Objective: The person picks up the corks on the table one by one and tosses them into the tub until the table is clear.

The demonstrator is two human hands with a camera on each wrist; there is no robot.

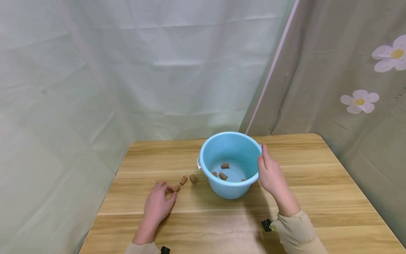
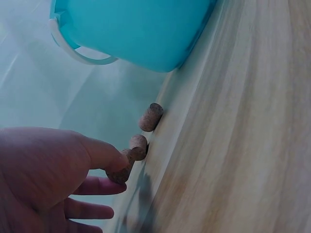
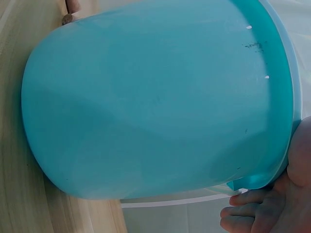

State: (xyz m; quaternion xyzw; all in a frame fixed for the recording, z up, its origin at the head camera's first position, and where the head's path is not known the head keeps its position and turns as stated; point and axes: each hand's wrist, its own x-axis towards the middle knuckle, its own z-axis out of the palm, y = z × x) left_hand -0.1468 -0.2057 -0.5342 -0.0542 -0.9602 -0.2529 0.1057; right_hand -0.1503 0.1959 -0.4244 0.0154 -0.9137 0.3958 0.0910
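Observation:
Between thumb and fingers, my left hand (image 1: pixel 158 203) pinches a brown cork (image 2: pixel 119 174) low over the table. Two more corks lie just beyond it: one cork (image 1: pixel 183 180) right by the pinched one, another cork (image 1: pixel 192 178) nearer the bucket. A light blue bucket (image 1: pixel 226 190) stands upright at the middle of the table. My right hand (image 1: pixel 272 174) holds the bucket's rim on its right side, fingers bent below the rim in the right wrist view. Several corks rest on the bucket's floor, among them a cork (image 1: pixel 225 165) toward the back.
The wooden table (image 1: pixel 317 197) has a pale curtain (image 1: pixel 190 70) behind it and to the left. A grey-brown curtain with white flowers (image 1: pixel 360 101) hangs at the right. The bucket's white handle (image 2: pixel 80 56) hangs down beside its wall.

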